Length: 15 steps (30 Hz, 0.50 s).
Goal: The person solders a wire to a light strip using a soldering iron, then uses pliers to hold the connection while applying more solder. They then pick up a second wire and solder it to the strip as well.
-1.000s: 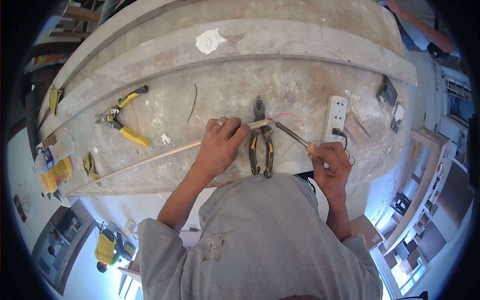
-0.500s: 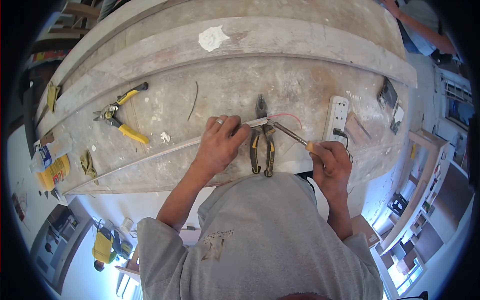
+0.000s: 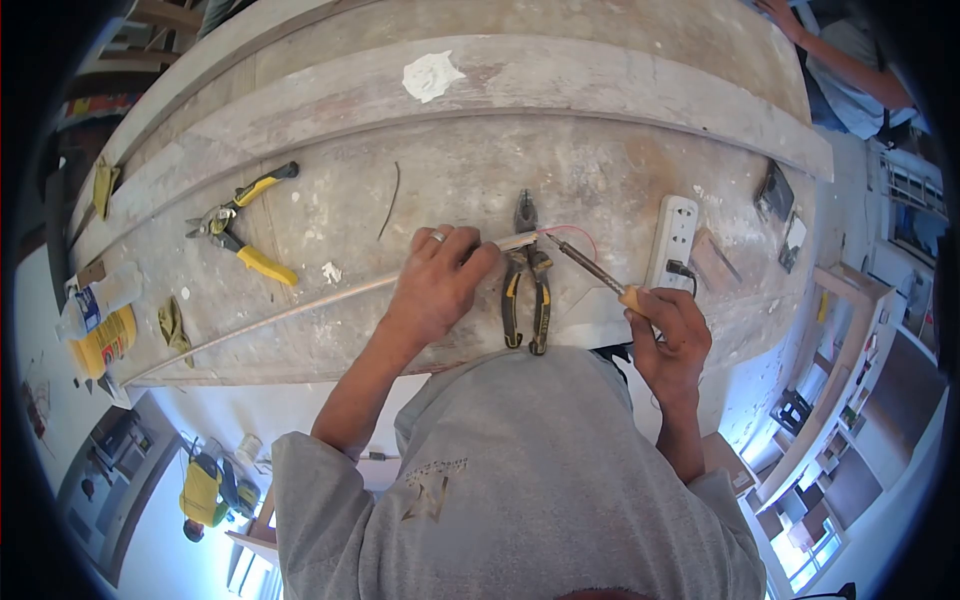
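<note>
My left hand [image 3: 440, 282] is closed on a long thin strip [image 3: 330, 298] near its right end, with the fingertips pressed on it. The strip runs far off to the left across the table. From its right end a thin red wire [image 3: 590, 236] curves away. My right hand [image 3: 672, 345] grips a soldering iron [image 3: 592, 268] by its pale yellow handle. The iron's tip points at the strip's end, with a small gap between them. Under that end lie combination pliers [image 3: 527, 290] with black and yellow handles, jaws facing away from me.
Tin snips [image 3: 240, 225] lie open at left. A white power strip [image 3: 675, 235] with a plug stands at right. A dark wire piece [image 3: 390, 200], bottles [image 3: 105, 335] and long boards [image 3: 560, 75] are on the worktable [image 3: 330, 160]. Another person's arm [image 3: 850, 58] shows at top right.
The soldering iron's tip has drawn back slightly from the strip's end, and my right hand has shifted a little right and toward me. My left hand keeps its hold on the strip.
</note>
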Each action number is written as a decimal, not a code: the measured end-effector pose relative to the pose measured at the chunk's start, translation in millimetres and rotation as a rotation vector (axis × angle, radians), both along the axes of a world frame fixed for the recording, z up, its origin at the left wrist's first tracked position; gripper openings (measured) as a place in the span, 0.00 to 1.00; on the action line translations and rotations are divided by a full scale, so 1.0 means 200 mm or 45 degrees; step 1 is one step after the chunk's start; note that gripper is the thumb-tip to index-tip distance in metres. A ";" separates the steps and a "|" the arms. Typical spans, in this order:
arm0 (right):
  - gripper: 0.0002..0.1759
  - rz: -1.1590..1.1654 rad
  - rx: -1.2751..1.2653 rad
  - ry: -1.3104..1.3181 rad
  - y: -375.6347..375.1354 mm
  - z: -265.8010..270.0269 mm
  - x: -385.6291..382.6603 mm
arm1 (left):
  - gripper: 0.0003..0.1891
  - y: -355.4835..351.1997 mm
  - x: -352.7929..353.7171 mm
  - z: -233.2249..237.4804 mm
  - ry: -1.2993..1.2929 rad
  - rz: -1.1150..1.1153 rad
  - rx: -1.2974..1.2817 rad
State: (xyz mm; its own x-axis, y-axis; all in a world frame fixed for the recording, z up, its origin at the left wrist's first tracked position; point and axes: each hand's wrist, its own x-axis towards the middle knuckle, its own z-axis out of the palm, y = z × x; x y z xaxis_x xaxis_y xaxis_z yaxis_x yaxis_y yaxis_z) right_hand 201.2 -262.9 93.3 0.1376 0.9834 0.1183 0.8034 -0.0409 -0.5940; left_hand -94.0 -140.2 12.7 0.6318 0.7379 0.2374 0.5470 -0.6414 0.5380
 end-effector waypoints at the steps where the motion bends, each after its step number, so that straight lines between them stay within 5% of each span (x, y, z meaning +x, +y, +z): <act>1: 0.22 0.001 0.000 -0.008 0.00 0.00 0.00 | 0.20 0.01 0.00 0.01 -0.001 -0.001 0.001; 15: 0.21 0.031 -0.033 -0.022 0.01 -0.05 -0.01 | 0.20 0.04 -0.02 0.02 0.008 -0.024 -0.036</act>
